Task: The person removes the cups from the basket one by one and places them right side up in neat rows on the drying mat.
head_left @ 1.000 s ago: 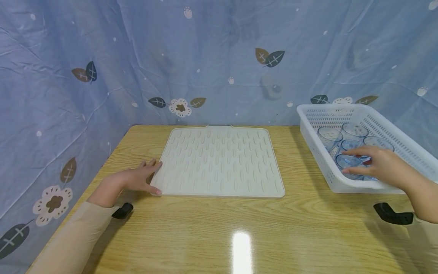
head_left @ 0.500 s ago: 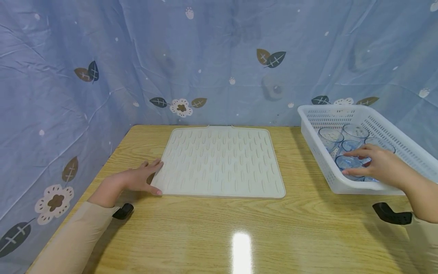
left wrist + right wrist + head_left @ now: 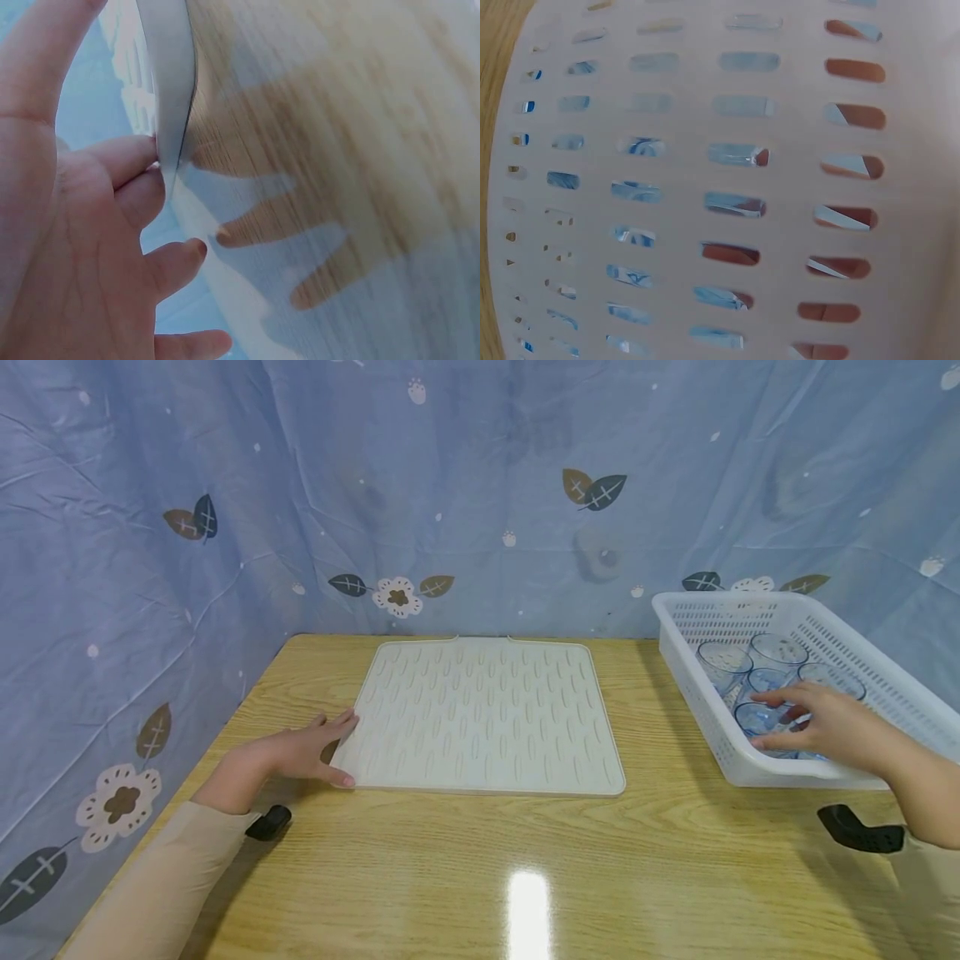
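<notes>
In the head view my right hand reaches into the white slotted basket. Its thumb and curled fingers grip the rim of a blue-tinted clear glass in the basket's near left corner. The basket's wall hides that hand in the right wrist view; bits of finger and blue glass show through its slots. My left hand rests against the left edge of a white ridged mat, thumb at the near corner and fingers spread. In the left wrist view, fingertips touch the mat's edge.
Several more blue-tinted glasses stand in the basket, such as one glass behind the gripped one. The wooden table ends at a blue patterned curtain at the back and left. A black wrist mount hangs under the right forearm.
My right fingers and thumb have drawn in slightly around the front left glass. The left hand and the mat stay where they were.
</notes>
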The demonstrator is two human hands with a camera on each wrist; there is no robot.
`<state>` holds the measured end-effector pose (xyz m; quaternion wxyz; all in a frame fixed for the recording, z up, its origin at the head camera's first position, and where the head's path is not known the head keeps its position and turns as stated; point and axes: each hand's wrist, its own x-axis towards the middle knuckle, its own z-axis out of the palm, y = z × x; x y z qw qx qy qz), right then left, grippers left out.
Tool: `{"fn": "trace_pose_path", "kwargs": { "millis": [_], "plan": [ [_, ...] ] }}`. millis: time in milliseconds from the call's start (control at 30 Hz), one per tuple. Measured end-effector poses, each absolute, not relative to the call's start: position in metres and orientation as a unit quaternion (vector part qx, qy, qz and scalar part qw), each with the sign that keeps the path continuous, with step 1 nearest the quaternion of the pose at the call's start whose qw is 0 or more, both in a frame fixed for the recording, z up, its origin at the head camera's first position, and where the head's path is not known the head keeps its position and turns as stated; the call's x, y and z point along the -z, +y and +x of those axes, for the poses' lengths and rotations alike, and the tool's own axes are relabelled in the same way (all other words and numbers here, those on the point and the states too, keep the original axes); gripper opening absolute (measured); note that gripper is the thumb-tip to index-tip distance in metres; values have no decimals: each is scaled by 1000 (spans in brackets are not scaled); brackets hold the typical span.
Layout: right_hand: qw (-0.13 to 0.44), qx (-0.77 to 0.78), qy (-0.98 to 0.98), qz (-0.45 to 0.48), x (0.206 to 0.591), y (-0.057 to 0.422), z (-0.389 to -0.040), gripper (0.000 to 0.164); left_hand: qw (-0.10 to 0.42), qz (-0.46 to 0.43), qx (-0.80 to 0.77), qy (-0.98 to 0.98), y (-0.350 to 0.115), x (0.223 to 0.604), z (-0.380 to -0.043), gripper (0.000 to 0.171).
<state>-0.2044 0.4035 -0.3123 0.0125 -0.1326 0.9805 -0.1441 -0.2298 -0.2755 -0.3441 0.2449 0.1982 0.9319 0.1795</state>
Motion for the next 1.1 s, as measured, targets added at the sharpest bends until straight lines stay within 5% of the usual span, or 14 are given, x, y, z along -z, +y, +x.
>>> {"fn": "trace_pose_path", "kwargs": {
  "millis": [1100],
  "plan": [
    [189,243,932,-193,310,410,-219,85,263,195,-209,921,-277,346,-233,117]
  ]
}}
